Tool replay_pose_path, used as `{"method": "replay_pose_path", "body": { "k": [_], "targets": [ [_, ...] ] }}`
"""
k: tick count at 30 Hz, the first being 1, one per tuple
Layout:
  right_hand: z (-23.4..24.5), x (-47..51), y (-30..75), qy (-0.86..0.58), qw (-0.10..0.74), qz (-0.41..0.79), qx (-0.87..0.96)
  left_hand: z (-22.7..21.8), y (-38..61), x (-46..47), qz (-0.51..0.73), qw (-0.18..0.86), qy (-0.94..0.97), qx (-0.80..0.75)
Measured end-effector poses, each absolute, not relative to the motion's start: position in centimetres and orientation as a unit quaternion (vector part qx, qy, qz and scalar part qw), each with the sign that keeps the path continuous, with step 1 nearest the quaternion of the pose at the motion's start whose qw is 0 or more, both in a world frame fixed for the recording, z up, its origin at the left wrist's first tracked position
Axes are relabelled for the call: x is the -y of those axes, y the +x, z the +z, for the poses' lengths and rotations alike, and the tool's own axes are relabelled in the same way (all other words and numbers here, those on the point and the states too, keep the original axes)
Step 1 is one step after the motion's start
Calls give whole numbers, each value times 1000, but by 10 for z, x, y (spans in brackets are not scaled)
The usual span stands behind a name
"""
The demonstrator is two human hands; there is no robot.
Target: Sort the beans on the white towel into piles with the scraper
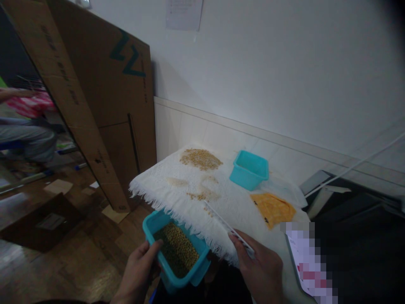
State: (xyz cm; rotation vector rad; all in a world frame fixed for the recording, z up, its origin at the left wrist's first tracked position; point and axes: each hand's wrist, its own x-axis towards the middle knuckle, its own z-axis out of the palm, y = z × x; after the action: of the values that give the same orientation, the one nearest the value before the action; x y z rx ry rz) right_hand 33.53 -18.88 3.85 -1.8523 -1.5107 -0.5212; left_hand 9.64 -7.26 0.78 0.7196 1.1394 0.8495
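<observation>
My left hand (144, 264) grips the near left rim of a teal plastic container (198, 268), held just under the table's front edge. Inside it, yellow soybeans (181, 242) lie beside smaller dark green beans (167, 249). In my right hand (259, 266) is a thin white strip (225, 220) with dark marks along it, like a ruler. Its far tip rests by a few loose beans on the white fringed cloth (177, 169). Close by is a small line of soybeans (198, 196); farther back lies a larger soybean pile (201, 158).
A second teal container (248, 169) stands at the cloth's back right. An orange cloth or bag (274, 210) lies in front of it. A phone-like flat device (308, 266), partly blurred, is at the right. A tall cardboard box (126, 97) stands left; a person (25, 135) sits beyond it.
</observation>
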Motion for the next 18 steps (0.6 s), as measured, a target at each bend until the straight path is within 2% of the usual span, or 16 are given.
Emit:
{"method": "replay_pose_path", "body": {
  "k": [7, 13, 18],
  "targets": [
    [44, 183, 323, -671, 352, -200, 621, 0, 96, 71, 384, 692, 343, -506],
    [51, 184, 302, -628, 389, -146, 658, -4, 95, 69, 369, 679, 342, -535],
    [54, 179, 318, -690, 354, -221, 591, -2, 96, 67, 376, 677, 357, -521]
  ]
}}
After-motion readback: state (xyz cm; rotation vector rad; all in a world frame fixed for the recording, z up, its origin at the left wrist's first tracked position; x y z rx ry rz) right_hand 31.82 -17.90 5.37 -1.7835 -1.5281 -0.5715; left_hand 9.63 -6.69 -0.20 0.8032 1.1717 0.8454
